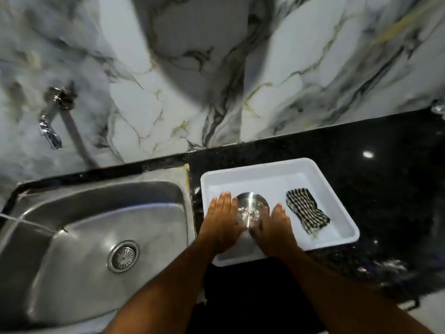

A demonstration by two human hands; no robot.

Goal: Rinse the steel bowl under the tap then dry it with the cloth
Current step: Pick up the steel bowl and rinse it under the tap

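Observation:
A shiny steel bowl sits in a white tray on the black counter. My left hand lies flat against the bowl's left side and my right hand against its right side, so both hands clasp it. Whether the bowl is lifted off the tray floor I cannot tell. A black-and-white striped cloth lies crumpled in the tray to the right of the bowl, untouched. The chrome tap juts from the marble wall at the far left, above the steel sink.
The sink drain is at the basin's middle. Black granite counter runs to the right of the sink and around the tray. A marble wall rises behind everything.

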